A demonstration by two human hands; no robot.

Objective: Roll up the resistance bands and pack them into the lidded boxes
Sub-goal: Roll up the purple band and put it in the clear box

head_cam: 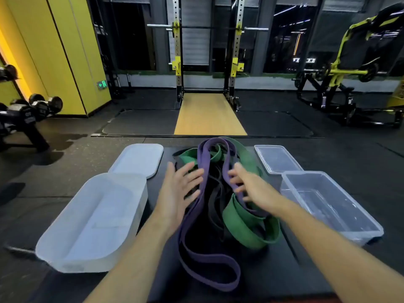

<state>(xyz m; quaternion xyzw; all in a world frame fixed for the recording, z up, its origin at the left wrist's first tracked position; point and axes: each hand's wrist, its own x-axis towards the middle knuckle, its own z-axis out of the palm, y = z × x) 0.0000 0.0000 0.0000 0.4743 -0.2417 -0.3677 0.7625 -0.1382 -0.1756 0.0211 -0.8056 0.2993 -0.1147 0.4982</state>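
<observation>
A tangled pile of resistance bands lies on a black platform [271,272] in front of me: a purple band [209,265], a green band [247,228] and thin black bands [215,200]. My left hand [177,191] hovers with fingers spread just left of the purple band. My right hand [247,182] reaches into the pile, its fingers curling at the purple band's right strand. A frosted white box [65,243] sits at the left with its lid [137,158] behind it. A clear box [358,224] sits at the right, its clear lid [277,158] behind.
A dumbbell rack [24,119] stands at the far left by a yellow wall. A squat rack [205,51] with a wooden platform [207,114] is straight ahead. A yellow-framed machine [358,62] stands at the far right. Dark rubber floor surrounds the platform.
</observation>
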